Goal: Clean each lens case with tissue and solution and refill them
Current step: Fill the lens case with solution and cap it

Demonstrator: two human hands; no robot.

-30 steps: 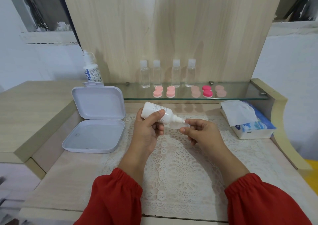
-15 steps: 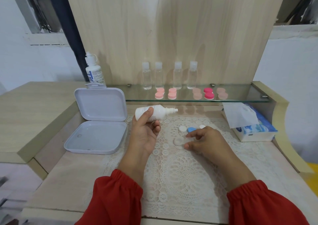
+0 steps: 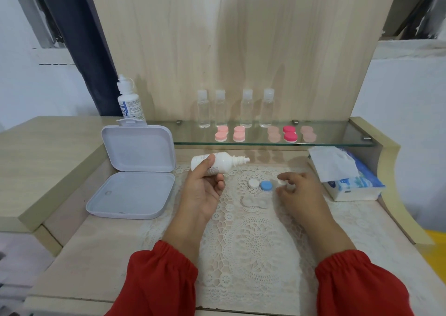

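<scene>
My left hand (image 3: 202,190) grips a small white solution bottle (image 3: 224,162) lying sideways, its uncapped nozzle pointing right above the lace mat (image 3: 253,243). A clear open lens case (image 3: 255,201) lies on the mat between my hands. Just behind it sit a white lid (image 3: 253,183) and a blue lid (image 3: 266,185). My right hand (image 3: 299,195) is to their right, index finger and thumb closed on a small white cap (image 3: 281,182) resting on the mat.
An open white box (image 3: 135,195) lies at the left. A glass shelf (image 3: 337,137) carries several clear bottles (image 3: 246,109) and pink lens cases (image 3: 289,133). A larger solution bottle (image 3: 129,103) stands back left, a tissue pack (image 3: 354,183) at the right.
My right hand set the clear lens case down on the mat, then moved right to the small white cap. My left hand tipped the bottle back to level and drew it left.
</scene>
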